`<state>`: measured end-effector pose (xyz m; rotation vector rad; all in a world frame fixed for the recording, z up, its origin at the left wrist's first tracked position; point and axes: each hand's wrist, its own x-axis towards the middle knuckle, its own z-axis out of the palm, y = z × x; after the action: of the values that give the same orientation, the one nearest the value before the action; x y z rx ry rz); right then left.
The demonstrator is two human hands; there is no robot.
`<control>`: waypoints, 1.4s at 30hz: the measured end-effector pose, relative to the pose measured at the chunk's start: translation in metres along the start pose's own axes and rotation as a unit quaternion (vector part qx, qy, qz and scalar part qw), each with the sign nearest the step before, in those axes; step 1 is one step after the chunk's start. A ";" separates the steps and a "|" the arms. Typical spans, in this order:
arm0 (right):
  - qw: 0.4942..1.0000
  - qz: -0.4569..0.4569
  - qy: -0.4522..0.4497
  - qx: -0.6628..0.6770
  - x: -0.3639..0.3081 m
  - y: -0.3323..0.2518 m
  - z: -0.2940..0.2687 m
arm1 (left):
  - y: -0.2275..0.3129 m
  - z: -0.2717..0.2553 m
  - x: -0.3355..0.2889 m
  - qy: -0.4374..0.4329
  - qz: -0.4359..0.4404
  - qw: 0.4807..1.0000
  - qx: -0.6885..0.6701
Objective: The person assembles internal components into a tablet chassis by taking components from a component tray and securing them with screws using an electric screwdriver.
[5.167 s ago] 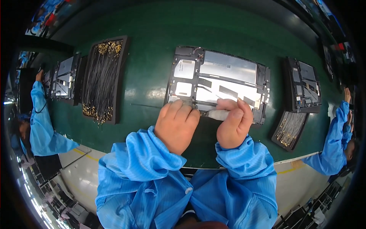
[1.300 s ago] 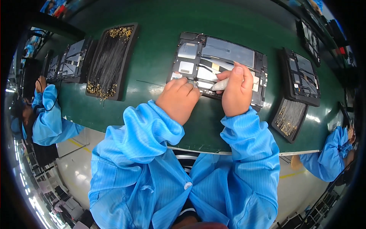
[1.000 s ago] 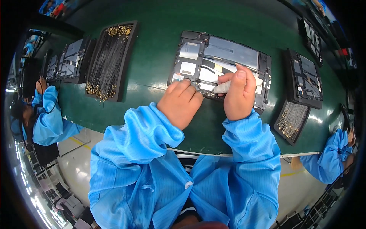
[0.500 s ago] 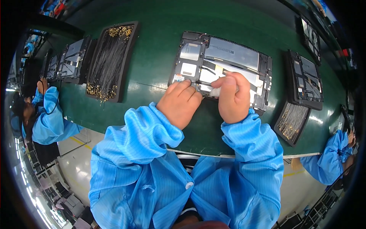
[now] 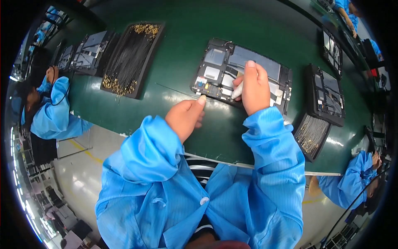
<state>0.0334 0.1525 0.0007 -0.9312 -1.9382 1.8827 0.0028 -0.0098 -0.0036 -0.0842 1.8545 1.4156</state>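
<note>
A tablet-like device with its inside exposed [image 5: 256, 58] lies on the green table in front of me, showing grey battery panels, dark frame and flat cables. At its near left edge my left hand [image 5: 185, 117] pinches a thin black cable [image 5: 170, 89] between thumb and finger; the cable's loose end trails left over the table. My right hand [image 5: 256, 91] is closed above the device's near middle, thumb pointing up. Something white [image 5: 237, 90] shows at its fingers, pointing down at the device; whether it is a tool or a finger cover cannot be made out.
A dark tray of black cables with gold ends [image 5: 132, 60] sits to the left, near more opened devices [image 5: 89, 52]. At right, another opened device [image 5: 329, 93] rests in a tray overlapping a second cable tray [image 5: 313, 135]. Co-workers in blue sit at left [image 5: 49, 108] and right [image 5: 348, 189].
My left hand has drawn back from over the device to its near edge, now pinching the cable. My right hand has shifted up slightly and stays closed. The view has shifted a little.
</note>
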 end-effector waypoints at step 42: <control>0.990 0.029 0.133 -0.048 -0.017 0.013 -0.104 | -0.019 -0.011 0.015 -0.187 -0.059 0.965 -0.173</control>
<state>0.1131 0.2230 0.0034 -1.2116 -1.8713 1.6097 -0.0040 -0.0202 -0.0270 -0.0912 1.2652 1.5381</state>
